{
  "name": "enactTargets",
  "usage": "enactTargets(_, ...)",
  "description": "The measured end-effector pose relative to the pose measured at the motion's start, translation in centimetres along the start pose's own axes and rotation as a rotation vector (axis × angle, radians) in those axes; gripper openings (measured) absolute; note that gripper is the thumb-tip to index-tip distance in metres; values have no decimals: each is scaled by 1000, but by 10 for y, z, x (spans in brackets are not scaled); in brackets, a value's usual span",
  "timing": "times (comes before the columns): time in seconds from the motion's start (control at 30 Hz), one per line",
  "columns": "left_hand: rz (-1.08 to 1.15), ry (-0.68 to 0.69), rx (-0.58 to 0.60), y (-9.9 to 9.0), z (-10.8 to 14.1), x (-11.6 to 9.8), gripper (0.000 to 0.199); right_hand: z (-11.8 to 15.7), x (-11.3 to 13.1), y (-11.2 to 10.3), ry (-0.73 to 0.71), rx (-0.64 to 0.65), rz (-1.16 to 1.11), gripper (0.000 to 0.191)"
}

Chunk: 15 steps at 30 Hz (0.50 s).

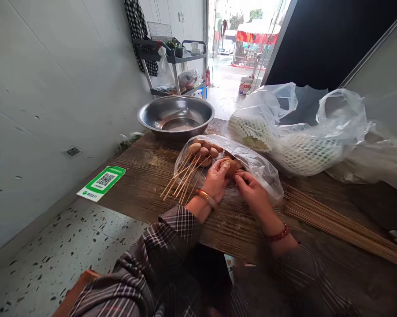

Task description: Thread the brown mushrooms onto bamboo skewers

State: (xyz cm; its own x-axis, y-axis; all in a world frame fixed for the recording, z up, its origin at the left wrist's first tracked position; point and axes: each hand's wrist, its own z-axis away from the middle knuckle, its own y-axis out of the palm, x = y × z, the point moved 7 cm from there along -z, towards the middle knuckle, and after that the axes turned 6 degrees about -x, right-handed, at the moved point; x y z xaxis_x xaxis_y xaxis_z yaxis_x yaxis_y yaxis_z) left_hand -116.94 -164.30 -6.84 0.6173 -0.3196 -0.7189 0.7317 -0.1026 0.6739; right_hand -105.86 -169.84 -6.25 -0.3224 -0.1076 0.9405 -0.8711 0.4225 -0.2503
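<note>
My left hand [217, 179] is closed around a brown, rounded piece of food [231, 167] at the mouth of a clear plastic bag [262, 169]. Close on its right, my right hand [252, 191] has its fingers pinched together at the edge of the same piece. Whether a skewer is between those fingers is hidden. Several skewered brown, oval pieces [202, 151] lie on the bag to the left, their thin wooden sticks [181, 177] pointing toward me. More brown pieces show in the bag behind my hands.
A wide metal basin [146, 118] stands at the table's far left. Bulging plastic bags [304, 141] with white foam netting fill the back right. A bundle of loose skewers [333, 220] lies at the right. A green QR card [104, 181] sits at the left edge of the wooden table [135, 176].
</note>
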Motion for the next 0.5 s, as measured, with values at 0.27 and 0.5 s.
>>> enactTargets(0.27, 5, -32, 9, -3, 0, -17, 32, 10, 6, 8, 220, 42, -221, 46)
enactTargets(0.5, 1, -13, 45, 0, -3, -18, 35, 11, 4, 11, 193, 77, -158, 47)
